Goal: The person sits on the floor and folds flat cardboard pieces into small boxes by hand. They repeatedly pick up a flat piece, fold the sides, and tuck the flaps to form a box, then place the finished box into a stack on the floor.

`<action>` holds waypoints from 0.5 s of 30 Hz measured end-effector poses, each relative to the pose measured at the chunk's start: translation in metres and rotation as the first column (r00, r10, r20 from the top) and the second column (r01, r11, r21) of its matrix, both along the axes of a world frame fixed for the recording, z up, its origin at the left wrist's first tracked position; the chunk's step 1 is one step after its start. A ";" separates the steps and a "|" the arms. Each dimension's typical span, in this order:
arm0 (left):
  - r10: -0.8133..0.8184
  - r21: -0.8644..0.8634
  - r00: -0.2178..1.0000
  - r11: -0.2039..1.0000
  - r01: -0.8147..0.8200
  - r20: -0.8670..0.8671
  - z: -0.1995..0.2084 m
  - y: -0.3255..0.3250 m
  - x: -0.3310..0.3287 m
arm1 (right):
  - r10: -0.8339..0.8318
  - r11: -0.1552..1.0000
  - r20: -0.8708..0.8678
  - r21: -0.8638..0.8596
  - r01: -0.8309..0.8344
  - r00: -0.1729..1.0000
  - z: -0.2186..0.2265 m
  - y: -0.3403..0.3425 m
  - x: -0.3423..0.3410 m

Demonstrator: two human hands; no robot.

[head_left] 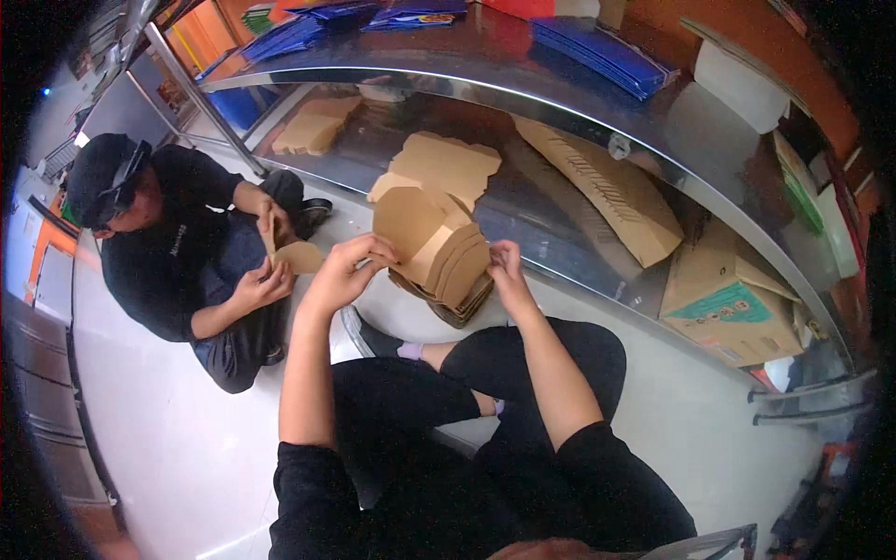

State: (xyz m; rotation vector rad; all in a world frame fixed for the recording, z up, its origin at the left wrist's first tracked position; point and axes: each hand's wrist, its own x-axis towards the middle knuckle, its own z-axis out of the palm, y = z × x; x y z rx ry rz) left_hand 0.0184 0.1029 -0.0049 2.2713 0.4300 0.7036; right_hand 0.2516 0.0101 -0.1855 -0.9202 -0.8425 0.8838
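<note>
Between my hands stands an open brown cardboard tray [411, 224] with folded-up walls, tilted at the top of a nested stack of similar trays [459, 271]. My left hand [359, 264] is closed on its left wall, thumb and fingers pinching the edge. At the stack's right side my right hand [509, 273] has its fingers curled against the cardboard edge; the exact grip of its fingertips is partly hidden. Just beyond lie flat brown cardboard blanks [443, 166] on the low steel shelf.
A co-worker [177, 233] sits on the floor at the left, folding a cardboard piece [301, 257]. More blanks [317, 124], a long cardboard piece [602, 187] and a carton [733, 299] occupy the lower shelf. Blue flat packs [602, 56] lie on the steel tabletop above.
</note>
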 end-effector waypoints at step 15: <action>0.093 0.151 0.993 0.985 -0.080 -0.079 0.004 -0.020 0.011 | -0.160 0.950 0.633 -0.108 0.292 0.757 0.043 -0.017 -0.006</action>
